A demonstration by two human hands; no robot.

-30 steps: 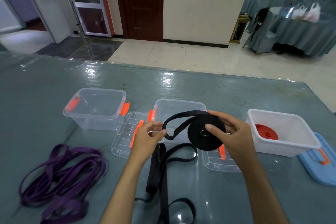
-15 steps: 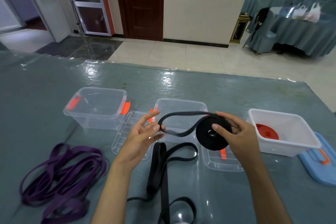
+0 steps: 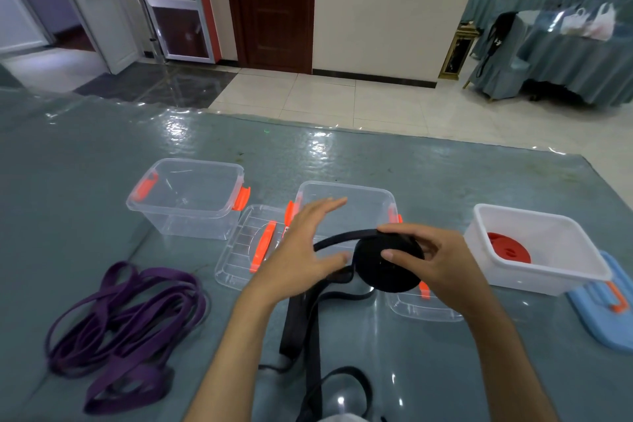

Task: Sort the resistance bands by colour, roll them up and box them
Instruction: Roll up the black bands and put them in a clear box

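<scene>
The right hand point(image 3: 442, 260) grips the flat black rolled coil of resistance band point(image 3: 388, 262) by rim and face, probably so the turns cannot spring loose, above the grey bench point(image 3: 394, 161). The left hand point(image 3: 301, 247), fingers straight, lies against the loose black tail point(image 3: 305, 325), likely feeding it. The middle clear plastic box point(image 3: 346, 193) waits just behind; tangled purple bands point(image 3: 126, 315) lie unrolled
</scene>
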